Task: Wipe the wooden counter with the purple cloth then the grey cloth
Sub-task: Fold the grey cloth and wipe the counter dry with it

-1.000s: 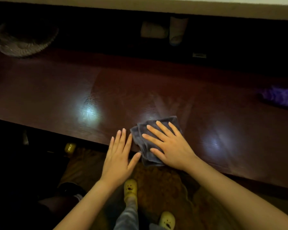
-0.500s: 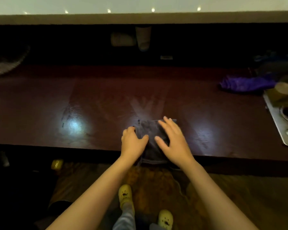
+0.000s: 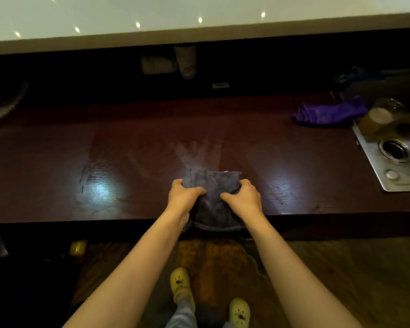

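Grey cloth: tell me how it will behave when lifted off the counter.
Probably floppy: the grey cloth bunches under both hands and droops over the counter edge. Likely light, since fingers alone gather it. It should slide easily on that glossy wood.

Beyond your grip, a pale ledge (image 3: 199, 29) catches spots of light above a dark recess (image 3: 81, 74); below it, wooden floor (image 3: 353, 268) and a patterned rug (image 3: 218, 261).

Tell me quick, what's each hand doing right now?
Left hand: closed, gripping the left side of the grey cloth.
Right hand: closed, gripping the right side of the same cloth.
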`<move>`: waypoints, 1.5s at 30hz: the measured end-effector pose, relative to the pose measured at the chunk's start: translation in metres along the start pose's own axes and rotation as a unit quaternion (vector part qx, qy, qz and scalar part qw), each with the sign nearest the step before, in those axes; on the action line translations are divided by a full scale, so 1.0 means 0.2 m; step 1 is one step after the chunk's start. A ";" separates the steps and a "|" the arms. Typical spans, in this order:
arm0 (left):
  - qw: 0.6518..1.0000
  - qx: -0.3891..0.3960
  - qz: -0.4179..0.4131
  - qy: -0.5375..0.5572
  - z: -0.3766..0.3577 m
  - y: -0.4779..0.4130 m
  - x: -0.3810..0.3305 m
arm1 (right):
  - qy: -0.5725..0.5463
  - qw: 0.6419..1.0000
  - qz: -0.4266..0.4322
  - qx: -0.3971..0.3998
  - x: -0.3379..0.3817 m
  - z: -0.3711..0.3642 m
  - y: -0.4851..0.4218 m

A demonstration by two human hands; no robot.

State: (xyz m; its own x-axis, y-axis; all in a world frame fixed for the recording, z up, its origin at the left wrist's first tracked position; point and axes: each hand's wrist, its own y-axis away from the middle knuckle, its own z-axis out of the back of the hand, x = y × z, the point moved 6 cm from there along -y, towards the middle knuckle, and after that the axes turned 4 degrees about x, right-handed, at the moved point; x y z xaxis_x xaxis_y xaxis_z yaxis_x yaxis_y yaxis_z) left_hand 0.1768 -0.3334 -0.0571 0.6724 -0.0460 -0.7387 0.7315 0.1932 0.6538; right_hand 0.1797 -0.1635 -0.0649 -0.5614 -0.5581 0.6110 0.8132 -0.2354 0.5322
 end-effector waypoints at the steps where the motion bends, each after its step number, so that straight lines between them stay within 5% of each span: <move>1: 1.000 0.006 -0.015 -0.003 0.00 0.00 -0.01 | 0.001 1.000 -0.002 0.001 0.01 0.00 0.00; 11: 0.981 0.104 -0.044 0.161 0.00 0.03 -0.01 | -0.072 0.997 0.015 -0.008 0.02 0.05 0.01; 17: 0.944 0.213 -0.028 0.250 0.05 0.02 -0.04 | -0.241 0.956 -0.044 0.162 0.11 -0.05 0.01; 23: 0.920 0.255 0.007 0.298 0.15 0.02 -0.05 | -0.340 0.919 -0.075 0.183 0.21 -0.11 -0.01; 27: 0.928 0.211 -0.003 0.307 0.29 -0.01 -0.06 | -0.324 0.936 -0.028 0.135 0.34 -0.19 -0.05; 31: 0.961 0.081 -0.037 0.260 0.52 -0.10 -0.03 | -0.190 0.977 0.039 0.085 0.50 -0.30 -0.06; 36: 0.978 -0.087 -0.063 0.178 0.84 -0.19 0.01 | -0.079 0.979 0.126 0.142 0.69 -0.51 -0.02; 40: 0.971 -0.143 -0.121 0.149 1.01 -0.23 -0.13 | -0.092 0.950 0.152 0.257 0.85 -0.61 -0.02; 45: 0.958 -0.120 -0.243 0.094 1.13 -0.23 -0.40 | -0.123 0.954 0.206 0.181 1.09 -0.59 -0.08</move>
State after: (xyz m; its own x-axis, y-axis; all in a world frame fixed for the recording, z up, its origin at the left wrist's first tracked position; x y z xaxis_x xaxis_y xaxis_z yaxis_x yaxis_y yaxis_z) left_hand 0.1138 -0.5600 0.0093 0.2109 -0.0151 -0.9774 0.8913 0.4135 0.1859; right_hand 0.0621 -0.3747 -0.0090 -0.2613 -0.3302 0.9070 0.8916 0.2776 0.3579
